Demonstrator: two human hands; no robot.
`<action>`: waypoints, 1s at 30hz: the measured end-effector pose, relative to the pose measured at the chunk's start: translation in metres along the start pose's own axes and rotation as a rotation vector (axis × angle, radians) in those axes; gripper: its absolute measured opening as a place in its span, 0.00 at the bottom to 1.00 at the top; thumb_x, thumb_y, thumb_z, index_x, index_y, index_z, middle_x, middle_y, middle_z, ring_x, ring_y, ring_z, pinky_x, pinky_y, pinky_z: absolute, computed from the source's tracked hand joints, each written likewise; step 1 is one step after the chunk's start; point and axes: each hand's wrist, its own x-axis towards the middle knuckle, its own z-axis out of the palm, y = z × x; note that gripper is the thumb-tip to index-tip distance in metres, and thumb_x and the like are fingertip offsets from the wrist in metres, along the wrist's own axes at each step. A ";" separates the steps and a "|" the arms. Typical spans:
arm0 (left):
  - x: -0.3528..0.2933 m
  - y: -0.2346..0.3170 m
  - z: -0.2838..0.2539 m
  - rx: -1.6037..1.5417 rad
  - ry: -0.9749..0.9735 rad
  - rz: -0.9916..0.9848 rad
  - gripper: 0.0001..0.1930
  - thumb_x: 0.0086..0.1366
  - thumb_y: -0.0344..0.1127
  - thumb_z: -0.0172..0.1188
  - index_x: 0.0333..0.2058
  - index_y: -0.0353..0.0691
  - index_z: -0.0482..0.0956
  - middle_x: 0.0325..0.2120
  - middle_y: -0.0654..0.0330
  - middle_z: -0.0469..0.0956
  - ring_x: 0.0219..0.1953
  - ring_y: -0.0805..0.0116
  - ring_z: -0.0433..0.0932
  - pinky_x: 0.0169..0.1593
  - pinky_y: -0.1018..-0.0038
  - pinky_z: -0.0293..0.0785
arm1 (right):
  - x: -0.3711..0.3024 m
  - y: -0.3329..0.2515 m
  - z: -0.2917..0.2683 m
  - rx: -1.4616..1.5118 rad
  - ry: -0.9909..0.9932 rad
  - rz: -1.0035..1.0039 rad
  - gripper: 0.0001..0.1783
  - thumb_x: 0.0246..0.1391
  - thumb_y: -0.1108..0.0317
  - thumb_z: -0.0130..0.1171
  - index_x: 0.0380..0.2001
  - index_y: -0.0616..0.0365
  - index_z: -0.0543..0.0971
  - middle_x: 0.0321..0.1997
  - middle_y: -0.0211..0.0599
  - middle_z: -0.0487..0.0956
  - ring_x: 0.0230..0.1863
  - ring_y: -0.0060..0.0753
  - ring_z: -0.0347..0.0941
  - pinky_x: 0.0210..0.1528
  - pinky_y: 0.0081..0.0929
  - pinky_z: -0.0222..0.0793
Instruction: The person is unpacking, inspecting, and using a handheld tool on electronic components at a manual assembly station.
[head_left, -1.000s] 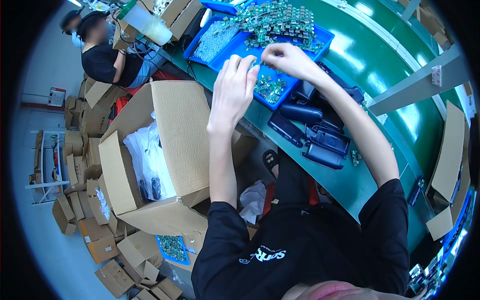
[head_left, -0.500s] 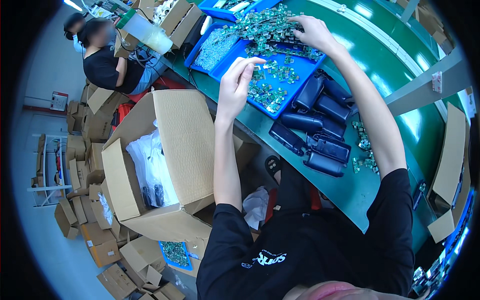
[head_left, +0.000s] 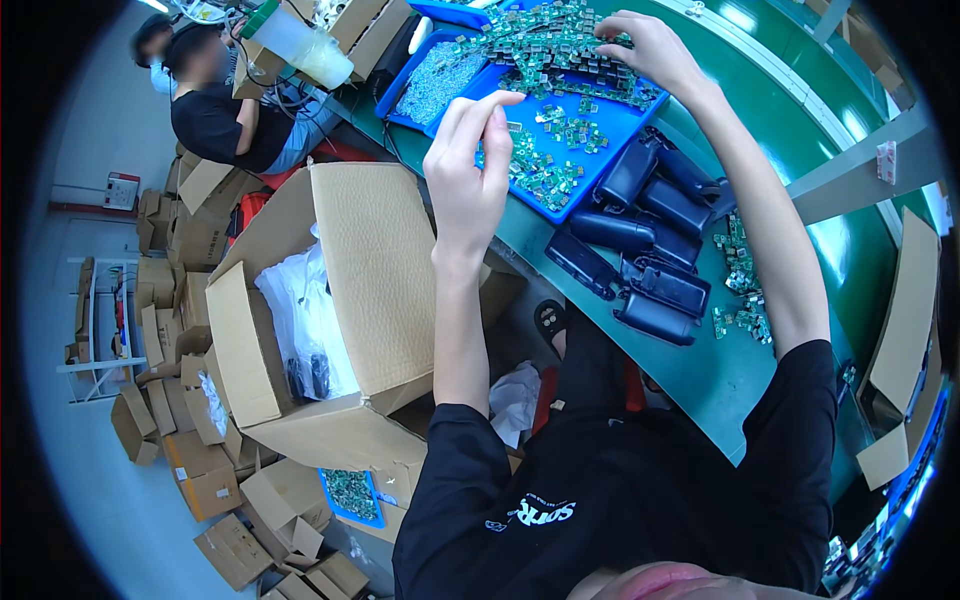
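My right hand [head_left: 660, 58] reaches over a heap of small green circuit boards [head_left: 545, 45] at the far end of a blue tray [head_left: 560, 205]. Its bent fingers close on boards at the heap's right side. My left hand [head_left: 468, 165] hovers over the tray's left edge, fingers curled and index finger pointing right; whatever lies between thumb and fingers is hidden. Loose circuit boards [head_left: 545, 178] lie scattered in the tray's near part, just right of this hand. Next to the tray, several dark blue plastic housings [head_left: 668, 288] are piled on the green table [head_left: 700, 390].
Left of the tray stands another blue tray of small pale parts [head_left: 432, 82]. More circuit boards [head_left: 740, 265] lie by my right forearm. A large open carton [head_left: 385, 290] with white plastic bags is at my left. Another person [head_left: 215, 120] sits at the far left; cartons [head_left: 205, 470] cover the floor.
My left hand has risen slightly and shifted left relative to the tray. My right hand stays at the heap, its fingers shifted a little. The whole view has moved slightly.
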 end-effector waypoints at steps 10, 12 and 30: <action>-0.005 0.030 -0.009 0.003 0.191 -0.084 0.09 0.66 0.24 0.53 0.41 0.36 0.82 0.25 0.62 0.71 0.23 0.76 0.68 0.24 0.79 0.62 | -0.045 -0.146 -0.059 0.942 -0.551 0.036 0.15 0.61 0.59 0.60 0.34 0.62 0.82 0.31 0.33 0.80 0.35 0.23 0.78 0.42 0.22 0.74; -0.003 0.037 -0.007 0.008 0.209 -0.052 0.09 0.65 0.24 0.54 0.41 0.36 0.82 0.25 0.62 0.71 0.23 0.76 0.69 0.25 0.79 0.63 | -0.053 -0.154 -0.068 1.006 -0.532 0.002 0.14 0.60 0.60 0.60 0.34 0.63 0.82 0.31 0.33 0.80 0.35 0.22 0.78 0.43 0.21 0.74; -0.003 0.065 -0.022 0.012 0.214 0.080 0.09 0.64 0.23 0.56 0.40 0.37 0.83 0.26 0.62 0.75 0.25 0.74 0.72 0.26 0.78 0.68 | -0.070 -0.173 -0.090 1.208 -0.436 -0.062 0.10 0.58 0.66 0.62 0.31 0.64 0.82 0.28 0.33 0.81 0.31 0.20 0.78 0.39 0.19 0.74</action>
